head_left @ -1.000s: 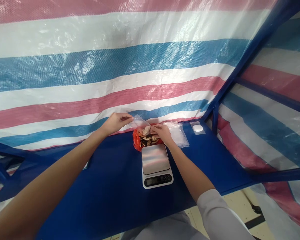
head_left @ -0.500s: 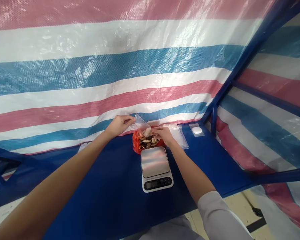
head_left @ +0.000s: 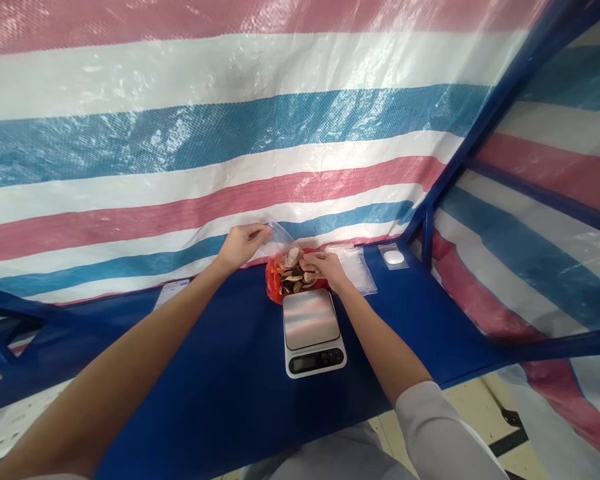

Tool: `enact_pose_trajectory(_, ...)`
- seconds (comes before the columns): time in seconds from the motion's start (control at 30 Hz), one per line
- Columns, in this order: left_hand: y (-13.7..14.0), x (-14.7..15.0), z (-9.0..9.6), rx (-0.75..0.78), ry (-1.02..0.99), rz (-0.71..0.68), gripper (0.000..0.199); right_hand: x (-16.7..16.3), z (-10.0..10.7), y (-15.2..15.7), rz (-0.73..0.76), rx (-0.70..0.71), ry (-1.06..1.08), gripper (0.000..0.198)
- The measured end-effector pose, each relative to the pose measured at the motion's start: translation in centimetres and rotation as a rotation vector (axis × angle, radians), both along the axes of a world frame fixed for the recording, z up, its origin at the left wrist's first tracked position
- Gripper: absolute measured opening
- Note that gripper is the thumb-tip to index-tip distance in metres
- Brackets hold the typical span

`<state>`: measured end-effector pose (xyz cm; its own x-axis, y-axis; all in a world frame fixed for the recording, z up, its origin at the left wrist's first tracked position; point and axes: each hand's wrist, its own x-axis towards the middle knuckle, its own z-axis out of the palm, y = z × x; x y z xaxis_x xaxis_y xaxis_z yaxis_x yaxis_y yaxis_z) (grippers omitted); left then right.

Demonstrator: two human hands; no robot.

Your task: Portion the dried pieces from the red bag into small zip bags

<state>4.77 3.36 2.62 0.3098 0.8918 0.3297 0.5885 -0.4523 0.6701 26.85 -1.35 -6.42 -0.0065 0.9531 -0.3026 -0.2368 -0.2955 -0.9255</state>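
My left hand [head_left: 245, 244] pinches one edge of a clear plastic bag [head_left: 281, 236], holding it up and tilted. The fingers of my right hand [head_left: 324, 267] are closed at the bag's lower right edge, just above the food; exactly what lies between the fingertips is partly hidden. Below the clear bag an opened red plastic bag [head_left: 274, 283] holds brown and pale dried slices [head_left: 296, 280] that look like mushrooms. A pale piece [head_left: 293, 257] shows at the clear bag's lower end. Directly in front stands a white kitchen scale [head_left: 313, 327] with a bare steel plate.
Flat clear bags [head_left: 356, 268] lie right of the red bag. Farther right is a white oval object [head_left: 393, 258] on clear plastic. A phone [head_left: 171, 291] lies behind my left forearm, and a white power strip [head_left: 20, 421] at lower left. Striped sheeting [head_left: 220, 193] walls the blue table [head_left: 220, 373].
The view has shifted slightly, showing more of the phone and power strip. Both hands keep nearly the same grip, and the clear bag's lower end has opened out a little over the slices.
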Motion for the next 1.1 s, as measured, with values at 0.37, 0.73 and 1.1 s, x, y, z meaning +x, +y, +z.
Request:
enact_pose_trajectory(0.37, -0.3, 0.0, -0.5, -0.067, -0.055, -0.073, 0.057, -1.2, -0.2, 0.3, 0.056, -0.003, 0.025, 0.005)
enact_pose_trajectory(0.73, -0.7, -0.8, -0.9, -0.063, -0.003, -0.082, 0.056, -1.5, 0.0, -0.1, 0.045, -0.034, -0.025, 0.006)
enact_pose_trajectory(1.1, -1.2, -0.5, -0.5, -0.051, 0.022, -0.085, 0.050, -1.9, 0.1, -0.4, 0.069, 0.029, -0.085, 0.005)
